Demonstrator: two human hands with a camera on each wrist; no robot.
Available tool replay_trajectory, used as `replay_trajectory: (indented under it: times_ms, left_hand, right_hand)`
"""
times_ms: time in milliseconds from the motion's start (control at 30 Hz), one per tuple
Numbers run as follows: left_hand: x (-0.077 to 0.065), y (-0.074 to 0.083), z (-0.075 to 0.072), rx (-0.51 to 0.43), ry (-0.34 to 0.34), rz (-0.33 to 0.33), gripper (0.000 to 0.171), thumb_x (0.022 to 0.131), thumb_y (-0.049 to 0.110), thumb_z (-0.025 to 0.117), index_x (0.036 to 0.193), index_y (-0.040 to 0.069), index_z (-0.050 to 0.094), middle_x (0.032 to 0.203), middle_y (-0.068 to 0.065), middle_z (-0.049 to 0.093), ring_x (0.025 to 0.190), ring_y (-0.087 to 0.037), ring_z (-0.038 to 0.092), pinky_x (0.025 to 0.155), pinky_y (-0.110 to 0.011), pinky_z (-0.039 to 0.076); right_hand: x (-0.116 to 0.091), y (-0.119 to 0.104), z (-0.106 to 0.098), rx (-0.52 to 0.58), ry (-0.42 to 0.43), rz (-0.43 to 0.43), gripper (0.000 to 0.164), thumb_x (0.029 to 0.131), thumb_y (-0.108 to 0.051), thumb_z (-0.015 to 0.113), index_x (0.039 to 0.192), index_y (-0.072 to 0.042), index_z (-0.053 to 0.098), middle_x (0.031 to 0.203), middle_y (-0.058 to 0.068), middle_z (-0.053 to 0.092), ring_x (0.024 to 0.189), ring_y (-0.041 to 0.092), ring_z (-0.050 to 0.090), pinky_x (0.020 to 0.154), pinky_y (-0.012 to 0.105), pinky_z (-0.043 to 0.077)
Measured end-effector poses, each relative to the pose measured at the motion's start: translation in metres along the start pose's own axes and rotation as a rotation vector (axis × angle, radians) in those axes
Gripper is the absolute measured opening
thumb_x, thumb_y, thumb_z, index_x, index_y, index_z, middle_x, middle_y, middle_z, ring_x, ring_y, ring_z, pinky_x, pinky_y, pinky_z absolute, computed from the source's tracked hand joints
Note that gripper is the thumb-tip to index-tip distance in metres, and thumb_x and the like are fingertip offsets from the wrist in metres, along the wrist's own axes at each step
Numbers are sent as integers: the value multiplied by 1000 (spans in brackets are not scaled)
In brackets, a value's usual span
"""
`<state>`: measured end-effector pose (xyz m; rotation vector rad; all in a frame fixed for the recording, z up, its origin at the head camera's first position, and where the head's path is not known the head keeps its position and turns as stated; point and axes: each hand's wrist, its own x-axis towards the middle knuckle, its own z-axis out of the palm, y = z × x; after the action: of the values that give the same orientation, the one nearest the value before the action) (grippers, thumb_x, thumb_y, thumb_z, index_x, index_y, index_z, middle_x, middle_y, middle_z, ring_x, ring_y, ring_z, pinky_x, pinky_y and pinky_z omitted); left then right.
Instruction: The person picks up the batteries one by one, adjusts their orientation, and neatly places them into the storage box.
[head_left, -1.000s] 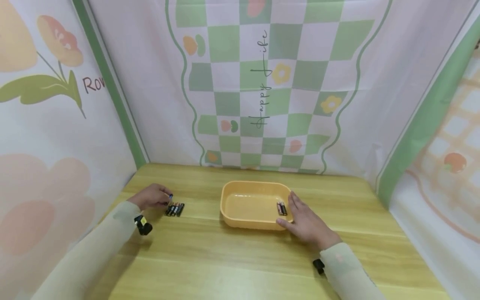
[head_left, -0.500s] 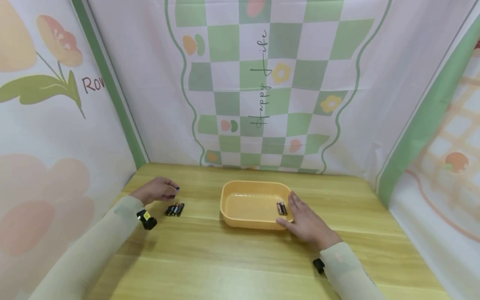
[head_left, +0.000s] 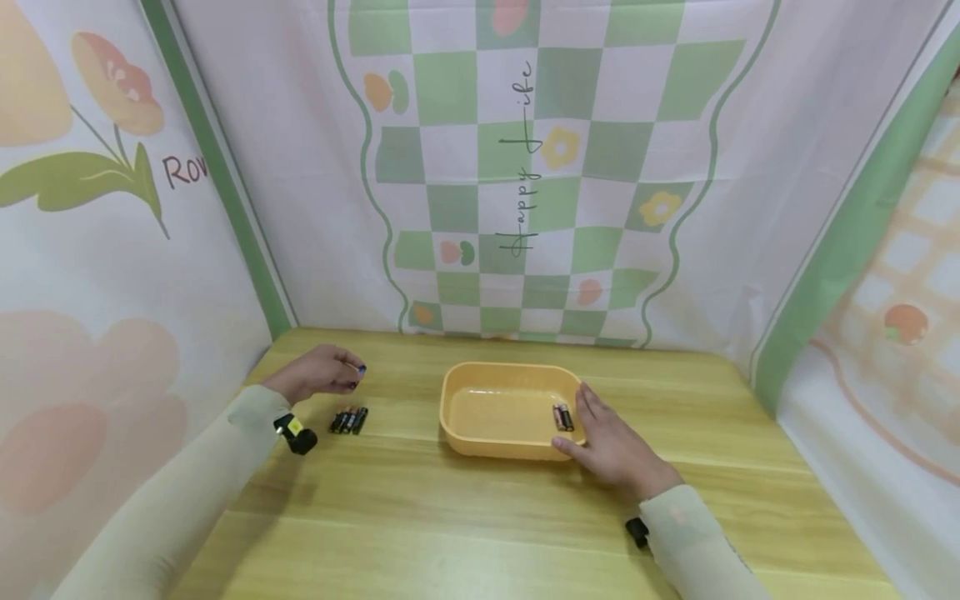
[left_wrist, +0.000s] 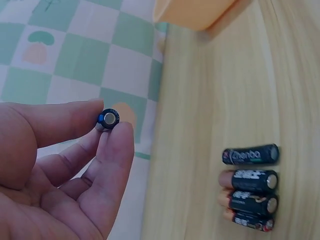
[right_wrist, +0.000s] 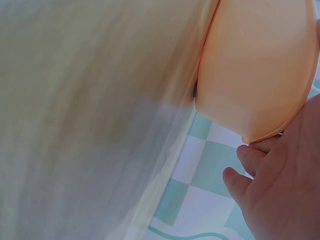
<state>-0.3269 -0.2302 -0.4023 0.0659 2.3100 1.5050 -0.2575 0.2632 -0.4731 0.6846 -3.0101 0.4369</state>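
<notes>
My left hand (head_left: 318,373) pinches a small battery (left_wrist: 108,119) between thumb and fingertips, raised above the table, its flat end facing the left wrist camera. Below that hand several dark batteries (head_left: 349,420) lie side by side in a row on the table; the left wrist view shows one with a "Zhonba" label (left_wrist: 250,155). A yellow-orange plastic basin (head_left: 495,446) stands at the middle, two batteries (head_left: 563,417) lying inside near its right end. My right hand (head_left: 618,446) rests against the basin's right side, fingers straight along the rim and thumb at the front corner.
The wooden table (head_left: 450,525) ends at the back against a checked green and white curtain (head_left: 517,267). Printed cloth hangs at both sides. Wood surface lies between the battery row and the basin. A black wrist camera (head_left: 296,435) sits on the left sleeve.
My left hand has lifted a battery away from the row and moved up and slightly right with it. The right hand and the basin stay where they were.
</notes>
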Motion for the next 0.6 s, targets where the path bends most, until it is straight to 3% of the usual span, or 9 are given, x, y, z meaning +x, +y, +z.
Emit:
replay_trajectory:
  times_ms: [333, 600]
  left_hand:
    - [1, 19, 8, -41, -22, 32, 38, 96, 5, 59, 129, -12, 47, 107, -17, 59, 87, -20, 63, 87, -36, 56]
    - [6, 35, 24, -87, -48, 61, 35, 97, 8, 60, 126, -8, 51, 111, -17, 58, 95, -23, 62, 97, -43, 50]
  right_hand:
    - [0, -1, -1, 4, 9, -8, 100, 94, -70, 34, 151, 8, 9, 160, 20, -1, 145, 37, 9, 116, 52, 18]
    - [-1, 0, 0, 6, 8, -7, 99, 94, -69, 34, 151, 8, 8, 160, 19, -1, 145, 36, 8, 116, 52, 18]
